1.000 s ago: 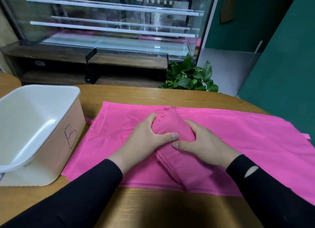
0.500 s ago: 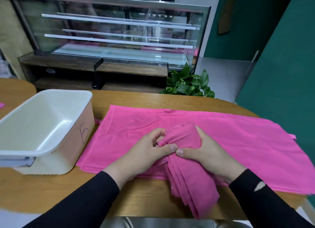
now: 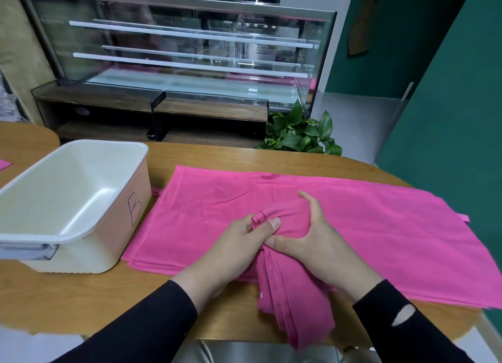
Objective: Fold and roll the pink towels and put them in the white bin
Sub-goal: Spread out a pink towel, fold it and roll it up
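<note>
A folded pink towel (image 3: 294, 305) lies lengthwise on a stack of flat pink towels (image 3: 380, 226), its near end hanging over the table's front edge. Its far end is curled into a roll (image 3: 288, 218). My left hand (image 3: 239, 245) pinches the roll from the left, thumb on top. Around the roll's right side wraps my right hand (image 3: 317, 243), thumb pressed beneath it. The white bin (image 3: 89, 221), marked with a handwritten B, stands at the left and holds nothing that I can see.
The wooden table (image 3: 217, 159) curves away at the back. A second wooden table (image 3: 24, 137) with a pink scrap (image 3: 4, 163) sits far left. Behind are a glass display case (image 3: 190, 50), a leafy plant (image 3: 298, 131) and a green wall (image 3: 448, 118) at the right.
The towel has slid toward me, so its near end now hangs off the table edge. Both hands have curled its far end tighter into a roll. The camera view has tilted up.
</note>
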Action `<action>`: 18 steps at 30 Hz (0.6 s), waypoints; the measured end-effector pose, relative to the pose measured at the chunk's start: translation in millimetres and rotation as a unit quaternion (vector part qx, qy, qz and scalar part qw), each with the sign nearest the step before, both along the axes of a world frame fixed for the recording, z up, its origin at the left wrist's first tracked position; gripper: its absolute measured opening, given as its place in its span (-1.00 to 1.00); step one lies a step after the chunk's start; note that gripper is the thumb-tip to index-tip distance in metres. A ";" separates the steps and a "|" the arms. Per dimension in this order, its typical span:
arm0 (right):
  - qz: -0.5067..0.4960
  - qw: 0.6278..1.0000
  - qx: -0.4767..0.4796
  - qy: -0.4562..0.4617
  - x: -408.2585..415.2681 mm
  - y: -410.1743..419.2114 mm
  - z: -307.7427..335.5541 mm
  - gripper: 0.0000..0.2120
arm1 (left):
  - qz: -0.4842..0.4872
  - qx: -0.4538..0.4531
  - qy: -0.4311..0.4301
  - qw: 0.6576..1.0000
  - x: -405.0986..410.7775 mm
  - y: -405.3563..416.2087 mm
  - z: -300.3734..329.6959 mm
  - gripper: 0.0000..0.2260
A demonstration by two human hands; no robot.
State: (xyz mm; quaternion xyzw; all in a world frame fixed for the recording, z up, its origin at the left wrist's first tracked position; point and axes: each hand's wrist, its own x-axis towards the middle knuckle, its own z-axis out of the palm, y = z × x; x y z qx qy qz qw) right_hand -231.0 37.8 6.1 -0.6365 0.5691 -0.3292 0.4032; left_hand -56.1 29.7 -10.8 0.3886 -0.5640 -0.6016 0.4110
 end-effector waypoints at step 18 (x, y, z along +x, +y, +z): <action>-0.084 0.991 0.006 -0.105 -20.8 -13.7 -8.9 -0.02 | 0.032 -0.157 -0.104 0.982 35.8 -17.9 9.2 -0.90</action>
